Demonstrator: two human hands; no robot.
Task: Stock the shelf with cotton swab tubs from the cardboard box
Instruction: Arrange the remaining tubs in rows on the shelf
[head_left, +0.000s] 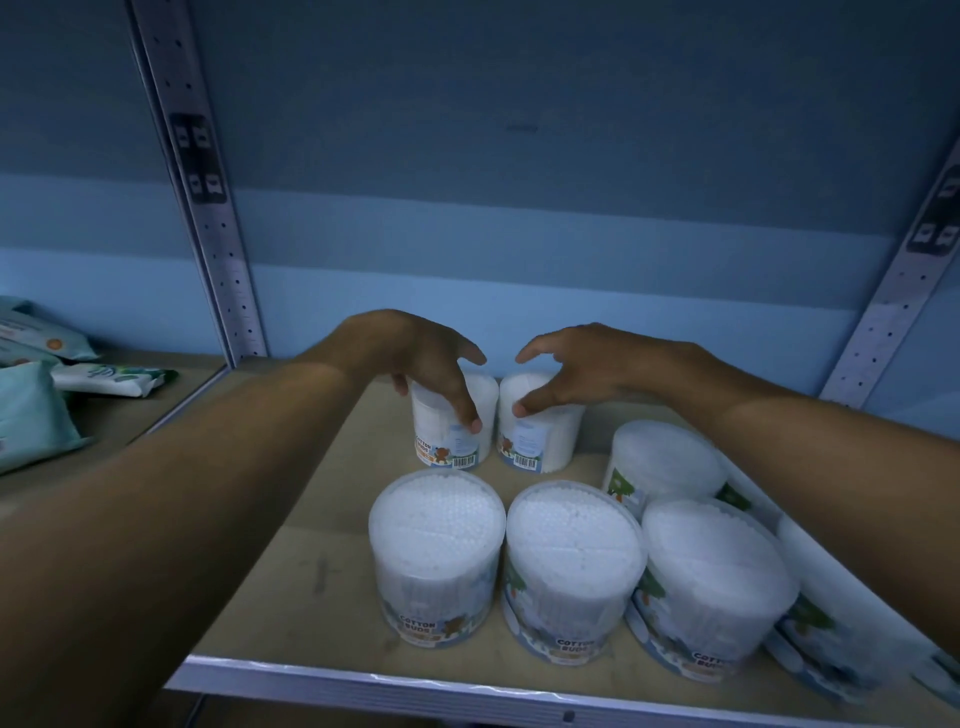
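Both arms reached over the shelf (291, 561) toward its far side, where two cotton swab tubs stood upright, just beside each other. The left hand (415, 358) sat on top of the far left tub (457, 436), thumb down its near face and fingers curled over the lid, gripping it. The right hand (582, 369) covered the far right tub (545, 436), thumb tip against its near upper rim, fingers arched over the lid; whether those fingers touched could not be told. Nearer the shelf edge, a front row of three tubs (571, 561) stood upright, with another tub (665, 462) behind them on the right. Wipe packets (31, 405) lay in the bay to the left.
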